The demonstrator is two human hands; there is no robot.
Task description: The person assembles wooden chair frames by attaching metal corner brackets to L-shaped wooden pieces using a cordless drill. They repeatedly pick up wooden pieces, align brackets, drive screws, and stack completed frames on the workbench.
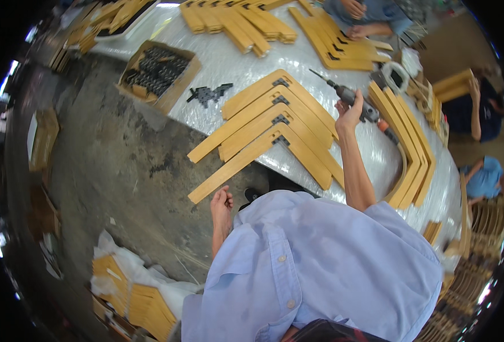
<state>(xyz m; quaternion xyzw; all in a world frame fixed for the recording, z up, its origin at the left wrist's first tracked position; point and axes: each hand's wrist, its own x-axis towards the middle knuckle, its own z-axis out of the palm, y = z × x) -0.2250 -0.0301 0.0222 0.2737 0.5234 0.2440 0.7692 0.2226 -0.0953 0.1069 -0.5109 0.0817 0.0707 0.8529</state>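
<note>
At the left, a cardboard carton (43, 139) sits by the concrete floor (143, 188), and nearer, angled wooden pieces (149, 310) lie partly wrapped in white plastic sheeting (169, 288). Farther off, an open box (183, 82) full of dark parts (158, 68) stands at the left edge of the table (203, 60), which has a shiny, clear-looking covering. Just right of the box, a small heap of loose black brackets (209, 94) lies on the tabletop.

The left hand (222, 200) is low at the near side, fingers curled, just right of the left end of the nearest frame; I cannot tell whether it grips anything small. In the middle, four angled wooden frames (309, 137) lie in a row from near to far, corners pointing away, each with a black bracket at its corner. Beyond them are more stacked wooden pieces (237, 25).

Right of the frames, the right hand (350, 109) grasps a power drill (370, 113) above the table, its long bit pointing far and left. At the far right, another person's hand (361, 31) is at further bracketed frames (349, 60). Bent wooden pieces (414, 148) lie side by side at the right.
</note>
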